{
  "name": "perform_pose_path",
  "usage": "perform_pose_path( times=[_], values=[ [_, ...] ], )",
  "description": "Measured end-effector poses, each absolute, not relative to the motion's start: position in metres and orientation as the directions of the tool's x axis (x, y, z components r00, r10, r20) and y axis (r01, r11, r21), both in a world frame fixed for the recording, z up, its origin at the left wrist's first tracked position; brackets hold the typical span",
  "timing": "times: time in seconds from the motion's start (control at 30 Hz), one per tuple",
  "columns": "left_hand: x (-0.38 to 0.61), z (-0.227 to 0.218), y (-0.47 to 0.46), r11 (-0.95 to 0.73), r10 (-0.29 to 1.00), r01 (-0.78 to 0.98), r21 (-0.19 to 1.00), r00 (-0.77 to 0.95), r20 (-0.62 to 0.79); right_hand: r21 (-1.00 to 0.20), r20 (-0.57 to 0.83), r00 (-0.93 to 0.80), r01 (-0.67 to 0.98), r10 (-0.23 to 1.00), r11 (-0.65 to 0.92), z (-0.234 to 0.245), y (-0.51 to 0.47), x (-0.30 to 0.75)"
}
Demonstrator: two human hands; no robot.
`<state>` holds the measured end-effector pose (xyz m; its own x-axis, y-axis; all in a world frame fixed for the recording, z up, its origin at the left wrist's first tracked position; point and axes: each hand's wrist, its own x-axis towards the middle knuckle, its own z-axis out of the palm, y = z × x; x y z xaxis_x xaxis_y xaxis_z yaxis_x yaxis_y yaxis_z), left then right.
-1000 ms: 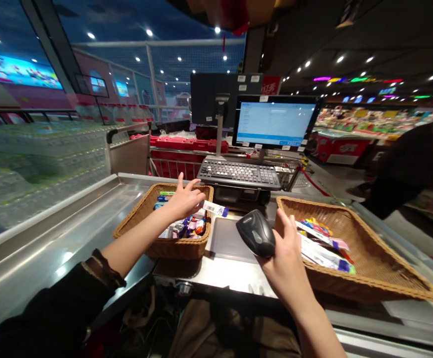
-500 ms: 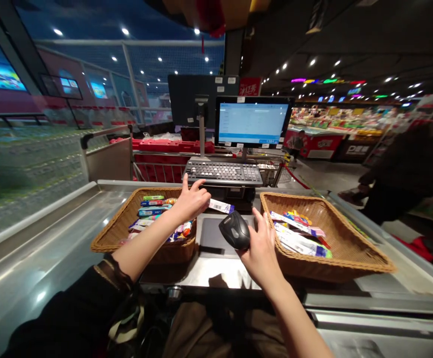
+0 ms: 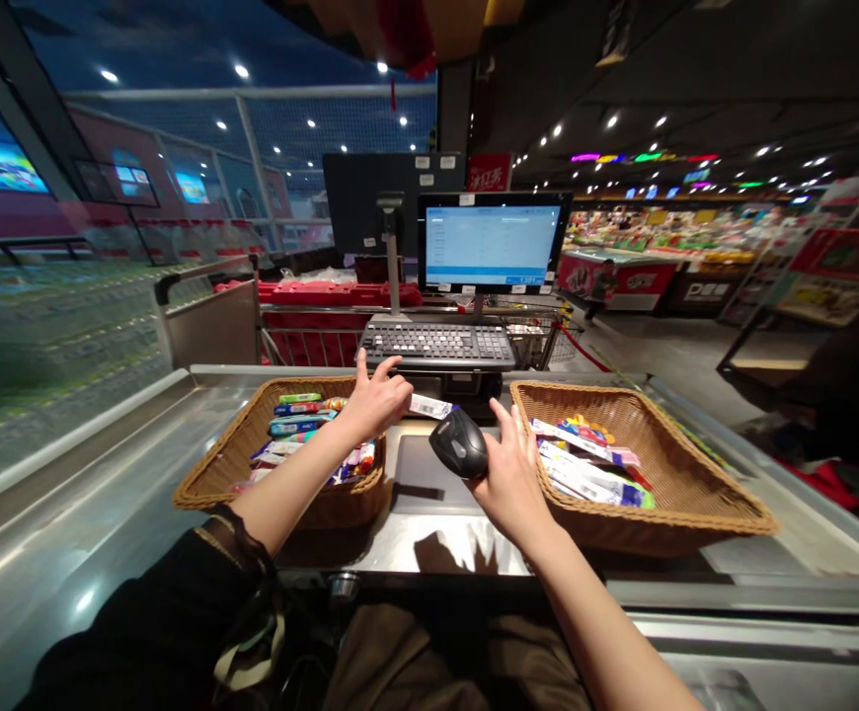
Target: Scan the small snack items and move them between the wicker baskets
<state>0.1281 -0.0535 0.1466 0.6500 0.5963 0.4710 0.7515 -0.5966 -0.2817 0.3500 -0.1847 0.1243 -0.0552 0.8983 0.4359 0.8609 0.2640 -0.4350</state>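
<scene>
My left hand (image 3: 379, 399) grips a slim white-and-purple packet (image 3: 431, 406), whose pale side carries a barcode and sticks out to the right. Its raised fingers point toward the front edge of the keyboard (image 3: 436, 343). A black handheld barcode scanner (image 3: 459, 444) is held in my right hand (image 3: 510, 472), its head turned left, close to the packet. Left of my hands is a wicker basket (image 3: 207, 472) of colourful slim packets, partly covered by my left forearm. Beside my right hand, another wicker basket (image 3: 696, 479) contains several similar packets (image 3: 592, 479).
A lit monitor (image 3: 493, 245) stands behind the keyboard, next to a dark screen seen from behind (image 3: 359, 202). Below my hands, a grey plate (image 3: 426, 474) is set into the metal counter (image 3: 111, 553). Shopping carts (image 3: 303, 336) are beyond the counter.
The packet and scanner have come slightly closer together, and the scanner head sits a little higher. The view has shifted slightly. At right, a dark-clothed person has moved, exposing a red display.
</scene>
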Motion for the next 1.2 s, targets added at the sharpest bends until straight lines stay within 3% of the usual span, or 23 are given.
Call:
perform_pose_path(
  times=[0.4, 0.77, 0.97, 1.2],
  values=[
    [0.126, 0.149, -0.054, -0.602, 0.609, 0.753, -0.265, 0.648, 0.459, -0.42, 0.401, -0.071, 0.871, 0.913, 0.253, 0.131, -0.184, 0.353],
    [0.135, 0.15, -0.051, -0.615, 0.585, 0.745, -0.256, 0.65, 0.484, -0.445, 0.455, -0.064, 0.848, 0.888, 0.289, 0.128, -0.179, 0.363],
    [0.185, 0.151, -0.045, -0.712, 0.519, 0.672, -0.202, 0.698, 0.493, -0.484, 0.498, 0.173, 0.868, 0.85, 0.106, 0.143, -0.19, 0.423],
    [0.296, 0.137, -0.046, -0.839, 0.405, 0.52, -0.159, 0.794, 0.453, -0.495, 0.596, 0.434, 0.861, 0.675, -0.116, 0.139, -0.224, 0.529]
  ],
)
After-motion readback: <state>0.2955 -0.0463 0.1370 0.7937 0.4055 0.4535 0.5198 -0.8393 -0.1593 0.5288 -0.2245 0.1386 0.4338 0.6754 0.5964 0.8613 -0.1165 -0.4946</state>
